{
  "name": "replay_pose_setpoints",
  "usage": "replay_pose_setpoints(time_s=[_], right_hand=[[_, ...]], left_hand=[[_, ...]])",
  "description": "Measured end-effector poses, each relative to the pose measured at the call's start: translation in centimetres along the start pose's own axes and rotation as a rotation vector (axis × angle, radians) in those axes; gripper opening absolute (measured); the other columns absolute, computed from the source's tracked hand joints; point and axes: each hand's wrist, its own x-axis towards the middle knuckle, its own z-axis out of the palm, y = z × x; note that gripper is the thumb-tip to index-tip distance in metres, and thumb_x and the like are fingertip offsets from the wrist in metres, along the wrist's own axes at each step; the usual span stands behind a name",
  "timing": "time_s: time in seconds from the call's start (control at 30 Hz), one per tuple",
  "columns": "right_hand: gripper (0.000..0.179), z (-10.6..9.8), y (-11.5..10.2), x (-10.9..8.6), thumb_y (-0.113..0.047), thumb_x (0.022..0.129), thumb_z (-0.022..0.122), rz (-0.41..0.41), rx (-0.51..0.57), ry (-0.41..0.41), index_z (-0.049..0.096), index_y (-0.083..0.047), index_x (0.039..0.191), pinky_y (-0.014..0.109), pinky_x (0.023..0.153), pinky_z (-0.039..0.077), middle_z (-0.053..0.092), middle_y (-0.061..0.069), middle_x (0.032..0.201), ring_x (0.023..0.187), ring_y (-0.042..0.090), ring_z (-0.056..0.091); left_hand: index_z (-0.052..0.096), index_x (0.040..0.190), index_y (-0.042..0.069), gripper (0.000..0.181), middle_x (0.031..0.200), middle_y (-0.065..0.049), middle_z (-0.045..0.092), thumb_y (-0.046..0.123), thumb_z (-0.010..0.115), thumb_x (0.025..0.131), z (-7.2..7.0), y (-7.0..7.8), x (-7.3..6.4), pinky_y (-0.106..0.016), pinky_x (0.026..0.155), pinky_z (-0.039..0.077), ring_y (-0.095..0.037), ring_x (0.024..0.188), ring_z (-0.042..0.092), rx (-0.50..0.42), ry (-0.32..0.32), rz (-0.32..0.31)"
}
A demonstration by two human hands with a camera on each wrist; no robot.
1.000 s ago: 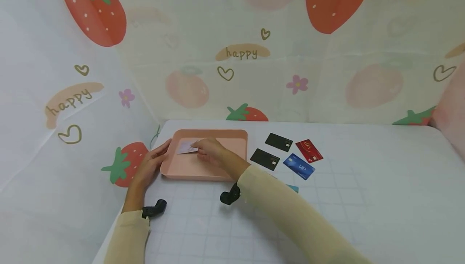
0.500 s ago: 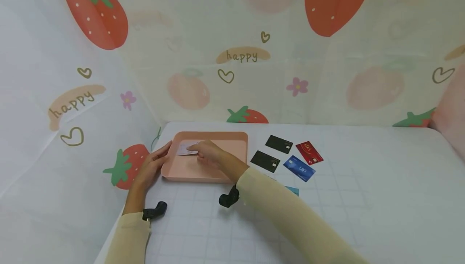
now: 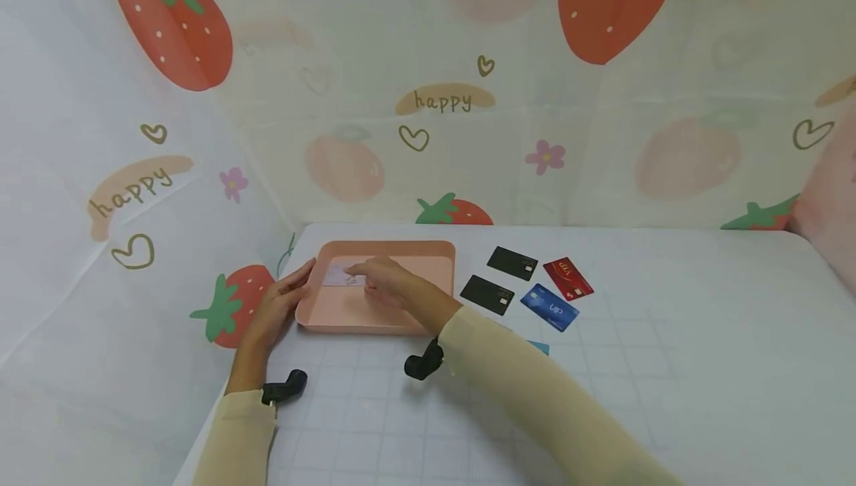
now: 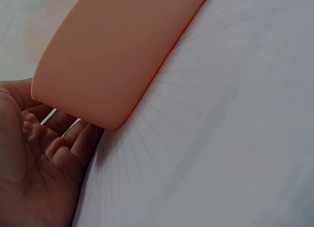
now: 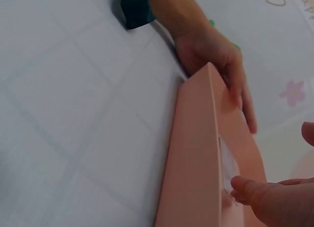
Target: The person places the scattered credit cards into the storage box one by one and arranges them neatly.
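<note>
In the head view, a shallow pink tray (image 3: 394, 322) lies at the table's back left. A pale purple-white printed card (image 3: 334, 276) lies flat inside it, toward the left end. My right hand (image 3: 389, 279) reaches over the tray, and a fingertip touches the card; in the right wrist view another fingertip (image 5: 308, 132) stays apart from it. My left hand (image 3: 273, 313) holds the tray's left side. Its thumb lies at the rim and its fingers along the outer wall, as the right wrist view shows. The card's right part is hidden by my right hand.
Right of the tray lie two black cards (image 3: 512, 263), a red VIP card (image 3: 568, 278) and a blue VIP card (image 3: 550, 308). A teal card (image 3: 539, 348) is mostly covered by my right sleeve. Strawberry-print cloth (image 3: 441, 159) rises behind the table.
The card, earlier pinched with a slight tilt, now lies flat on the tray bottom. My right hand has loosened to a fingertip touch. My left hand has stayed at the tray.
</note>
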Motion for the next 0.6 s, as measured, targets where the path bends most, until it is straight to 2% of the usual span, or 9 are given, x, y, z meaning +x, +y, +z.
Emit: replay_pose_setpoints(time_s=[0.03,0.07,0.1,0.13,0.17,0.23,0.27,0.4,0.6], right_hand=[[0.071,0.0,-0.1,-0.2,-0.016,0.098,0.067,0.001,0.010,-0.003,0.032,0.003,0.156,0.018,0.053,0.029,0.047,0.004,0.151,0.049,0.005,0.027],[0.072,0.0,-0.3,-0.4,-0.016,0.098,0.067,0.012,0.016,-0.001,0.030,0.002,0.157,0.017,0.059,0.036,0.045,0.004,0.153,0.056,0.003,0.038],[0.077,0.0,-0.5,-0.7,-0.016,0.097,0.068,0.018,0.023,-0.001,0.025,0.001,0.159,0.016,0.068,0.043,0.036,0.005,0.160,0.068,0.002,0.050],[0.078,0.0,-0.6,-1.0,-0.015,0.097,0.067,0.020,0.043,-0.005,0.022,0.001,0.160,0.018,0.081,0.048,0.030,0.008,0.164,0.086,0.004,0.059],[0.079,-0.1,-0.7,-1.4,-0.015,0.098,0.067,0.022,0.043,-0.008,0.021,0.002,0.160,0.023,0.095,0.048,0.025,0.011,0.166,0.107,0.009,0.061],[0.078,-0.2,-0.9,-2.0,-0.015,0.098,0.066,0.012,0.034,-0.015,0.021,0.004,0.159,0.035,0.114,0.038,0.022,0.014,0.167,0.141,0.023,0.044],[0.077,-0.3,-0.9,-2.4,-0.015,0.099,0.066,0.005,0.024,-0.020,0.022,0.005,0.158,0.039,0.116,0.034,0.020,0.014,0.167,0.149,0.028,0.032],[0.067,-1.0,-1.0,-3.5,-0.014,0.100,0.062,-0.066,-0.041,-0.056,0.030,0.008,0.155,0.042,0.115,0.036,0.029,0.019,0.163,0.147,0.035,0.036],[0.048,-2.2,-1.4,-5.7,-0.015,0.102,0.059,-0.149,-0.106,-0.111,0.050,0.002,0.146,0.040,0.110,0.044,0.047,0.017,0.153,0.141,0.034,0.045]], left_hand=[[0.035,0.158,0.012,0.053,0.165,-0.006,0.028,0.010,0.046,0.107,0.0,0.0,0.0,-0.010,0.101,0.039,-0.023,0.154,0.021,0.004,0.004,-0.006],[0.036,0.158,0.013,0.053,0.165,-0.005,0.029,0.011,0.046,0.107,0.1,0.0,-0.1,-0.009,0.101,0.038,-0.023,0.154,0.022,0.013,0.010,-0.010],[0.036,0.158,0.013,0.053,0.165,-0.006,0.029,0.011,0.046,0.107,0.1,0.1,-0.1,-0.009,0.101,0.038,-0.023,0.154,0.022,0.019,0.012,-0.013],[0.036,0.158,0.013,0.053,0.165,-0.006,0.029,0.011,0.047,0.107,0.1,0.1,-0.2,-0.009,0.101,0.038,-0.023,0.154,0.022,0.023,0.013,-0.015],[0.035,0.158,0.013,0.053,0.165,-0.006,0.029,0.012,0.047,0.107,0.1,0.1,-0.2,-0.009,0.101,0.038,-0.023,0.154,0.022,0.027,0.013,-0.018],[0.035,0.158,0.014,0.053,0.165,-0.006,0.029,0.013,0.047,0.107,0.1,0.1,-0.3,-0.009,0.100,0.039,-0.023,0.154,0.022,0.027,0.014,-0.021],[0.036,0.158,0.014,0.053,0.165,-0.006,0.029,0.013,0.048,0.107,0.1,0.1,-0.4,-0.009,0.100,0.039,-0.023,0.154,0.022,0.029,0.016,-0.022],[0.036,0.158,0.015,0.053,0.165,-0.006,0.028,0.013,0.048,0.107,0.1,0.1,-0.4,-0.009,0.099,0.040,-0.023,0.154,0.021,0.014,0.009,-0.022],[0.036,0.158,0.015,0.052,0.165,-0.007,0.029,0.013,0.048,0.107,0.2,0.1,-0.3,-0.009,0.099,0.039,-0.023,0.153,0.023,0.031,0.011,-0.011]])
